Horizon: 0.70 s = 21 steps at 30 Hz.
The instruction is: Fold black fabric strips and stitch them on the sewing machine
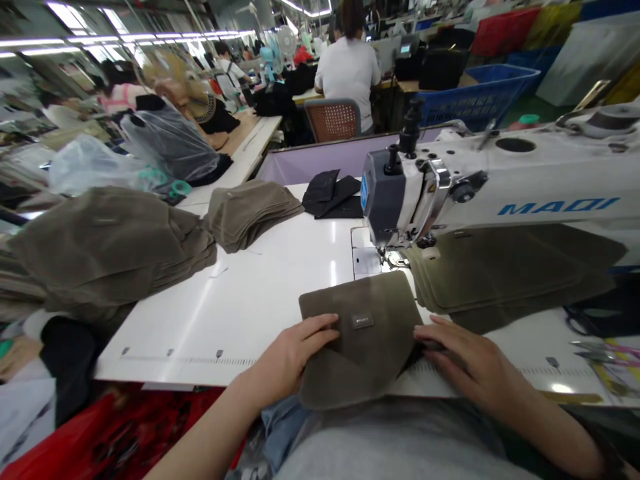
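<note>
Two bare hands flank one olive fabric panel (367, 363) at the front edge of the white table (250, 313). The left hand (293, 353) lies to its left—fingers on top, thumb out of sight, seemingly clamped on that side. The right hand (463, 360) has its fingertips touching the opposite edge, but whether they pinch it cannot be told. From the left hand the panel extends rightward; from the right, leftward. The sewing machine's needle area (393, 259) is just beyond the panel's far edge, with the right hand nearer to it. That straight edge points away from the person, the rounded end toward the lap; the long axis appears to run that way—though length and width look similar.
</note>
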Tool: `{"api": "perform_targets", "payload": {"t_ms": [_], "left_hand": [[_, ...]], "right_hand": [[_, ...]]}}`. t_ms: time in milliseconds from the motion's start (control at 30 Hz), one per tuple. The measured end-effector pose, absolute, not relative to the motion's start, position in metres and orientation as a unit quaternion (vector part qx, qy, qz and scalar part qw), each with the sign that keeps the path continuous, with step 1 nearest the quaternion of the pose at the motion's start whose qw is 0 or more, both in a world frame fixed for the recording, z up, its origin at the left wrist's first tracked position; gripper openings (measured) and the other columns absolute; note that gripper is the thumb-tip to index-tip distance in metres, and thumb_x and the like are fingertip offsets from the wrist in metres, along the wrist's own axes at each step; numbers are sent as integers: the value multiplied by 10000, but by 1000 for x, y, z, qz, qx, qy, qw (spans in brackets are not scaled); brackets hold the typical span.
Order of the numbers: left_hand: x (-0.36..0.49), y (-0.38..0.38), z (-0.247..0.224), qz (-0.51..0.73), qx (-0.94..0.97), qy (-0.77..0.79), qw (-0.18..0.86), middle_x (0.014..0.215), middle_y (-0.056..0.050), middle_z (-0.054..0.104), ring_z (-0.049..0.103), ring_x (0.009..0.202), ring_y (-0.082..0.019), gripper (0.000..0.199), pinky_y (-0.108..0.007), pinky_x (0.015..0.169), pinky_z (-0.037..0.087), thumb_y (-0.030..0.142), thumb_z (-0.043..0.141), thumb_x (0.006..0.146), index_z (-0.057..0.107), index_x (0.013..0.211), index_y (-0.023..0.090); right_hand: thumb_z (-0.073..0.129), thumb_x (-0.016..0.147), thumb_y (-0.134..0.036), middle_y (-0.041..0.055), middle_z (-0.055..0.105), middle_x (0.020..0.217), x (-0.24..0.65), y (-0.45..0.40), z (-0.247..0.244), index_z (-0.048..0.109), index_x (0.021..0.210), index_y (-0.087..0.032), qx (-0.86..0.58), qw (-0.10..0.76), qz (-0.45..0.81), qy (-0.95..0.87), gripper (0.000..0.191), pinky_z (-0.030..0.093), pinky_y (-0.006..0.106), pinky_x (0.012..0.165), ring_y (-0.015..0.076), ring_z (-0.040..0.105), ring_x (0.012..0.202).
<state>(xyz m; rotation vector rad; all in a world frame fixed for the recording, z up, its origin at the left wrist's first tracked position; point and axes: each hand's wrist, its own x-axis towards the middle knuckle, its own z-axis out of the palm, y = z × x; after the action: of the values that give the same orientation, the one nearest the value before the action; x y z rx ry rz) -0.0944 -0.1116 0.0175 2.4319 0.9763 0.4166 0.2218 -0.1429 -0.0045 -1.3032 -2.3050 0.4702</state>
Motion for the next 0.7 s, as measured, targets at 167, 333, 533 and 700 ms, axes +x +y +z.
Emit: {"api": "perform_targets", "payload": {"t_ms": [167, 333, 533, 700], "left_hand": [[-87, -104, 13, 245, 738, 512, 366, 1016, -66, 630, 606, 907, -184, 221, -318, 799, 508, 190, 467, 821, 612, 986, 163], [-89, -98, 16, 240, 716, 531, 385, 951, -33, 642, 610, 850, -180, 221, -323, 756, 516, 218, 509, 812, 585, 1014, 170], [-86, -101, 2, 264, 736, 571, 248, 1178, -61, 564, 584, 996, -197, 610, -341, 823, 505, 217, 531, 808, 257, 1353, 217], [-88, -100, -4, 282, 796, 502, 185, 941, -47, 610, 610, 816, -147, 386, -251, 683, 531, 171, 472, 849, 468, 1232, 219]], "right_hand": [[551, 774, -390, 80, 665, 947, 208, -129, 6, 475, 1141, -193, -558, 236, 302, -736, 424, 519, 334, 711, 223, 630, 874], [463, 840, -366, 74, 676, 869, 195, -124, 2, 387, 1173, -187, -605, 310, 349, -646, 385, 502, 346, 733, 201, 639, 834], [496, 828, -323, -10, 603, 692, 191, -124, -4, 412, 1219, -183, -617, 340, 270, -656, 424, 500, 264, 621, 127, 596, 600], [476, 838, -267, 14, 628, 782, 192, -122, 0, 606, 909, -215, -585, 286, 219, -727, 156, 475, 240, 605, 133, 606, 694]]}}
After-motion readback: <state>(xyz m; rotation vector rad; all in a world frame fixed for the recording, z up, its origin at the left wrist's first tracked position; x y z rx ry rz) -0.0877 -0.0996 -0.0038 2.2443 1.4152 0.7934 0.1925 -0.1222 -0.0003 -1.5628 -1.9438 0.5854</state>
